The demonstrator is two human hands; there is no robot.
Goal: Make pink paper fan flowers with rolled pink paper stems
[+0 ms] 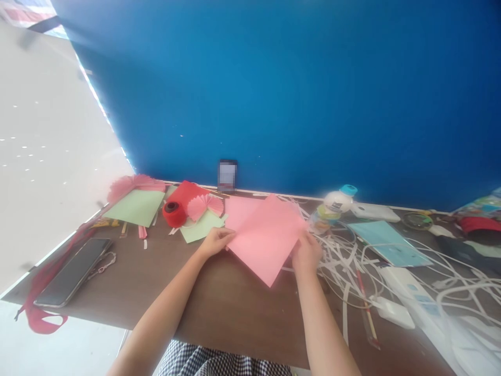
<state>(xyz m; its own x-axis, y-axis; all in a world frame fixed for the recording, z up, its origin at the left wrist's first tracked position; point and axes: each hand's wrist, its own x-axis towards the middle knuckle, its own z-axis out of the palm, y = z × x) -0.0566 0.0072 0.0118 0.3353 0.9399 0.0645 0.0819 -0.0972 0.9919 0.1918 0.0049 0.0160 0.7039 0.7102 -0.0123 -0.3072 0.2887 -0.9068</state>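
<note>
A sheet of pink paper (266, 240) is held up above the table, one corner pointing down toward me. My left hand (217, 241) pinches its left edge between thumb and fingers. On the right edge my right hand (307, 253) is closed, its fingertips partly behind the paper. Another pink sheet (238, 208) shows behind the upper left of the held one; whether the two are joined I cannot tell. Left of my left hand lie a light green sheet (201, 227), a pink pleated paper fan (205, 206) and a red roll of tape (174, 214).
Tangled white cables (344, 256) and a power strip (410, 290) cover the table's right side, with a blue-capped bottle (338, 203) behind. A phone (74, 271) lies at left. A small framed device (227, 176) leans on the blue wall (274, 94).
</note>
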